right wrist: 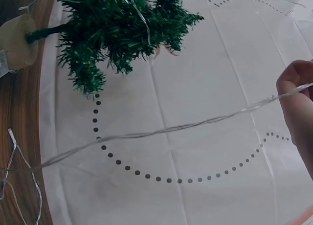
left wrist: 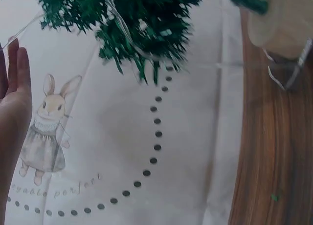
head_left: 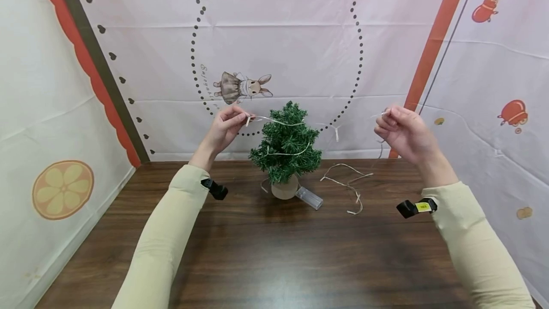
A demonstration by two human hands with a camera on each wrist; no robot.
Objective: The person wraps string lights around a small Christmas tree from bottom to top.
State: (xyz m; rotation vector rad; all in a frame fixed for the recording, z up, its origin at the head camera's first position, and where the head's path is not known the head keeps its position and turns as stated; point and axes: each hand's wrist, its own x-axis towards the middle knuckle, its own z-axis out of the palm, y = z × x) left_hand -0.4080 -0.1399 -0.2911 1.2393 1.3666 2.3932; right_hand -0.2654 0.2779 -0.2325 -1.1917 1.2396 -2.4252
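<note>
A small green artificial Christmas tree stands upright on a round pale base, with a string of fairy lights lying across its branches. At the tree's left, my left hand pinches the light string close to one bulb. Well out to the right, my right hand grips another stretch of it, raised above the table. Between that hand and the tree the thin wire is hard to see, though one bulb hangs there. In the right wrist view, twisted clear wire runs down from the right hand.
Beside the base lies a clear battery box. A loose length of the light string spreads over the brown wooden table to its right. Behind stands a printed cloth backdrop with a rabbit figure; cloth also hangs at both sides.
</note>
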